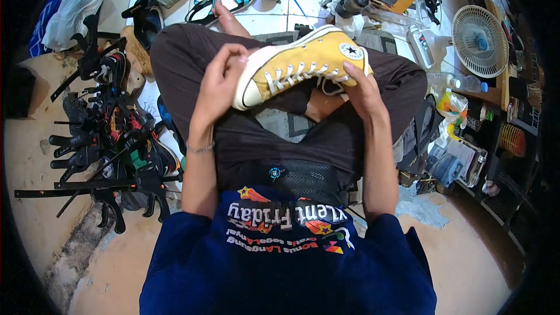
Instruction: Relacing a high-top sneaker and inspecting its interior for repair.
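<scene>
Yellow shoe points toe-first lower left; long axis slants up rightward.

On the yellow shoe, shows a round white patch with a dark star and dark lettering. Across the navy shirt, bears large white letters, upside down, with smaller white and red lines below. On the black waist band, displays a light-blue emblem.
</scene>
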### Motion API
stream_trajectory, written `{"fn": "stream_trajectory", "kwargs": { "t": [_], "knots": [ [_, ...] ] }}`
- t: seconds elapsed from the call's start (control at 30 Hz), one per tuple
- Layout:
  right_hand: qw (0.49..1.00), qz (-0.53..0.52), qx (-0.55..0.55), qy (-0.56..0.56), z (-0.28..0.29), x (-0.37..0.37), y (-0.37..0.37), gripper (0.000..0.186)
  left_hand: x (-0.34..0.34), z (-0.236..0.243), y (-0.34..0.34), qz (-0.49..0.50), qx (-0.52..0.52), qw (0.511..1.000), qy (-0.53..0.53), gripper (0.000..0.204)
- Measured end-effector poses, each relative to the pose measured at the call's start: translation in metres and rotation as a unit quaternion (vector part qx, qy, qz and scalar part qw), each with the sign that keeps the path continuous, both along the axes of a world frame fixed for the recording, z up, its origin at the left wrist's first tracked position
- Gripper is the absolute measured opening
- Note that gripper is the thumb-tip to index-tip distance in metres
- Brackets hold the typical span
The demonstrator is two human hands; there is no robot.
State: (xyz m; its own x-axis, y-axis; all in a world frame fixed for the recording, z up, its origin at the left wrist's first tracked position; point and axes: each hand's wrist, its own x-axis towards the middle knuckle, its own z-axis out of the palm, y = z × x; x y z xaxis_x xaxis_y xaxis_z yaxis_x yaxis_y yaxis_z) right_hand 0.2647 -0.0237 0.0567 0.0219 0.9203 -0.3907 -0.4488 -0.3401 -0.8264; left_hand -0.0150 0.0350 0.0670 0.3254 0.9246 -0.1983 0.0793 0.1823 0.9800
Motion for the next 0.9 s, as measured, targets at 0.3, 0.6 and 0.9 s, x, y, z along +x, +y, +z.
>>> {"fn": "stream_trajectory", "kwargs": {
  "t": [0.3,0.6,0.9],
  "knots": [
    [0.905,0.356,0.078,-0.219,0.031,0.057,0.001,0.052,0.041,-0.003,-0.016,-0.049,0.119,0.977,0.173,0.034],
    [0.749,0.507,0.041,-0.424,0.056,0.053,0.047,0.046,0.041,-0.024,-0.033,0.011,0.088,0.985,0.146,0.032],
    [0.655,0.572,0.127,-0.477,0.085,0.048,0.045,0.05,0.033,-0.033,-0.034,-0.012,0.022,0.993,0.116,0.033]
  ]
}}
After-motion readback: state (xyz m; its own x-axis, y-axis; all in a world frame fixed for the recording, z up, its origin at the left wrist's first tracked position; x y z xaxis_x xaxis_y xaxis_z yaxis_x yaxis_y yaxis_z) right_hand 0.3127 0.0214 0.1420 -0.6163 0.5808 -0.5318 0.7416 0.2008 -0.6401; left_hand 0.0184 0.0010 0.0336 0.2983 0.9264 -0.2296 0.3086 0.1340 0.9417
